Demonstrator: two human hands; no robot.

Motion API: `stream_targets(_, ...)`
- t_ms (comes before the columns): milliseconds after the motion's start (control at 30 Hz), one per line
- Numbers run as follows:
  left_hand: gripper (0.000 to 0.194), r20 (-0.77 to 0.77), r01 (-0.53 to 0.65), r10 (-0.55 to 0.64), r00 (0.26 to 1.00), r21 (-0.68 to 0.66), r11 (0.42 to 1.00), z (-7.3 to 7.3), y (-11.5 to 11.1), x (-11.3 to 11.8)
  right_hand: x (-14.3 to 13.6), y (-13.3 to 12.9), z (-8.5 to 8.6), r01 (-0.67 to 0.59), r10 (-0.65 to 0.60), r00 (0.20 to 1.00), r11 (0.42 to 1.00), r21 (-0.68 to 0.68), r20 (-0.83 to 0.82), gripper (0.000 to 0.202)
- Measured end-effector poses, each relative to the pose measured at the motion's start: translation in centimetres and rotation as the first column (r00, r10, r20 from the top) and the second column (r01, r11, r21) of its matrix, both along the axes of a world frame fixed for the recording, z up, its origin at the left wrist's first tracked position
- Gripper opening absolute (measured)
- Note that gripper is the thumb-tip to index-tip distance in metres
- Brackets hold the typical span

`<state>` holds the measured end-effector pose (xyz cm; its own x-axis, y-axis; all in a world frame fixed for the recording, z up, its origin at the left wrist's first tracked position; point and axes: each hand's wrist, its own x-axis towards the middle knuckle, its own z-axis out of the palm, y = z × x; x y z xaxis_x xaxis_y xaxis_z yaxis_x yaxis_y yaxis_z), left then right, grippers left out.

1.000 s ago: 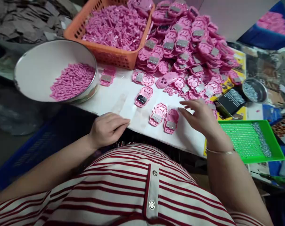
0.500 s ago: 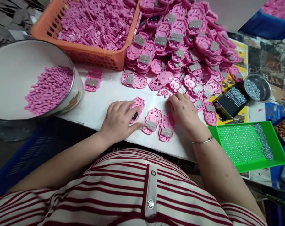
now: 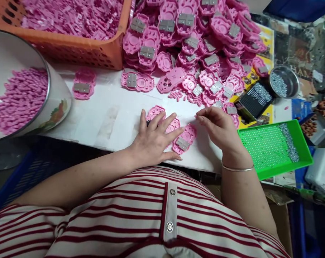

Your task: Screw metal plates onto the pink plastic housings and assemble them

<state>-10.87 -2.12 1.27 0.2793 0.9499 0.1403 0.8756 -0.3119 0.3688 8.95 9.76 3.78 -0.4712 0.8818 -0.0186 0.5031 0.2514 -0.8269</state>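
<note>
Fingers spread, my left hand [image 3: 157,139] lies over the pink shells on the white table. It covers most of the middle shell [image 3: 173,125] and part of the left shell [image 3: 155,111], where something black shows between the fingers. Beside its fingertips, the right shell [image 3: 188,133] bears a grey metal plate [image 3: 182,144]. My right hand [image 3: 218,125] is just right of these shells, thumb and forefinger pinched on a tiny pink piece [image 3: 196,115]. Small pink pieces [image 3: 177,94] lie loose behind, by a closed-looking pink shell [image 3: 171,79].
A large pile of pink shells [image 3: 166,25] stands behind. An orange basket [image 3: 79,50] and a white basin [image 3: 57,104] are left. At right are a green tray [image 3: 264,150], a black screw holder [image 3: 255,100] and a metal bowl [image 3: 284,81]. One shell [image 3: 84,84] lies apart.
My left hand has moved right and spread over the shells. My right hand has drawn back from the loose pieces, pinching a small pink one. The camera view has shifted.
</note>
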Motion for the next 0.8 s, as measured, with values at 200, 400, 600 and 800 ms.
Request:
stream_targets(200,0.049,0.007,0.06,-0.06,0.998,-0.032,0.998,-0.1,0.0,0.7,0.0,-0.4,0.8,-0.018,0.032,0.96,0.998,-0.052,0.28,0.023)
stream_targets(400,0.049,0.01,0.056,-0.056,0.998,-0.005,0.998,-0.5,0.0,0.6,-1.3,0.3,0.7,-0.079,0.087,0.895,0.996,-0.037,0.437,0.024)
stream_targets(600,0.049,0.023,0.058,-0.058,0.998,0.005,0.998,-0.6,0.0,0.7,-2.3,0.7,0.7,-0.093,0.077,0.8,0.996,-0.005,0.595,0.026)
stream_targets(800,0.051,0.039,0.059,-0.059,0.997,0.0,0.998,-0.6,0.0,0.6,-2.7,-0.5,0.2,-0.051,-0.018,0.761,0.995,0.086,0.649,0.026)
